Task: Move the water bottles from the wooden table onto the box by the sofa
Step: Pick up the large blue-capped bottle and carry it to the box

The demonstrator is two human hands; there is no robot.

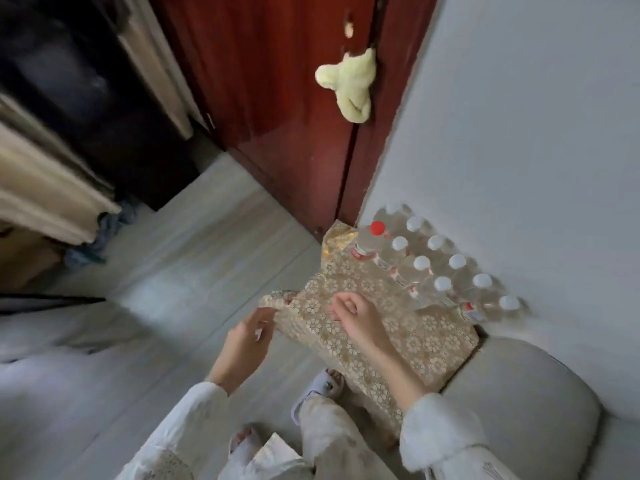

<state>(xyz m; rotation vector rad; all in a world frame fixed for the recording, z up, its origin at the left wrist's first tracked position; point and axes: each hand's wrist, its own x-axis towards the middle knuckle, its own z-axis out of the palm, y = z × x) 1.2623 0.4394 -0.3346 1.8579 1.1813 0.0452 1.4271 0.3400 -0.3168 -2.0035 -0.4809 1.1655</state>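
Observation:
Several clear water bottles (pixel 440 271) with white caps stand in two rows on the box (pixel 415 341), along the wall. The box is draped in a gold flower-patterned cloth. One bottle with a red cap (pixel 372 239) stands at the far end of the rows. My left hand (pixel 251 337) is at the box's near-left corner, fingers on the cloth's edge. Over the cloth's middle hovers my right hand (pixel 356 317), fingers loosely curled and holding nothing. No bottle is in either hand.
A grey sofa arm (pixel 526 403) lies right of the box. Behind it rises a white wall (pixel 519 133). A red-brown door (pixel 277 116) with a pale yellow cloth (pixel 349 86) on its handle stands beyond. Grey floor (pixel 156 289) spreads left; my slippered feet (pixel 322 386) are below.

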